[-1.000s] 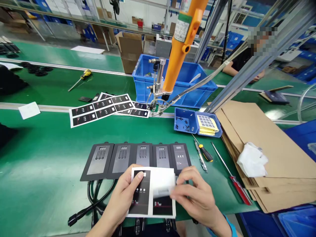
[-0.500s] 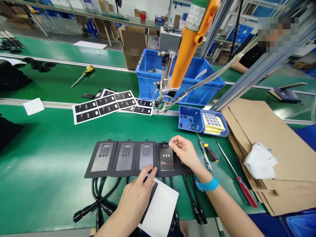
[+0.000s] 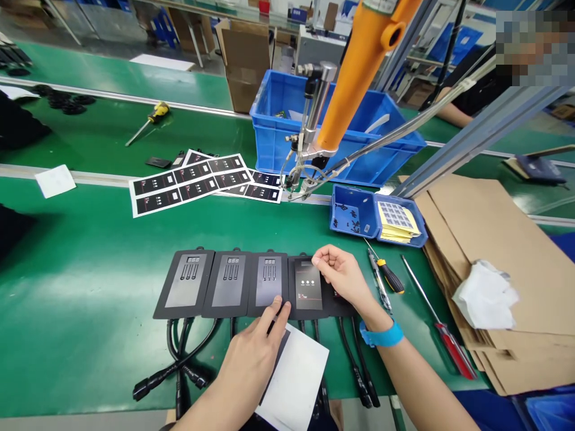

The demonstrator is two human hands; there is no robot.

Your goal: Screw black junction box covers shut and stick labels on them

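Head camera — forward, down, near bench [image 3: 90, 311].

An assembly workshop, shown by the green workbench [image 3: 90, 287], orange tool [image 3: 353, 90], screwdrivers [image 3: 456, 354] and small parts [image 3: 354, 214]

Five black panel boxes [image 3: 269, 286], three screwdrivers [image 3: 453, 350], two small blue bins [image 3: 340, 224]

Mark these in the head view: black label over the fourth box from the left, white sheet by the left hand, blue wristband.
Black label [image 3: 308, 292]: head view, middle of its dark face.
White sheet [image 3: 298, 375]: head view, its bare white part.
Blue wristband [image 3: 386, 336]: head view, on the strap.
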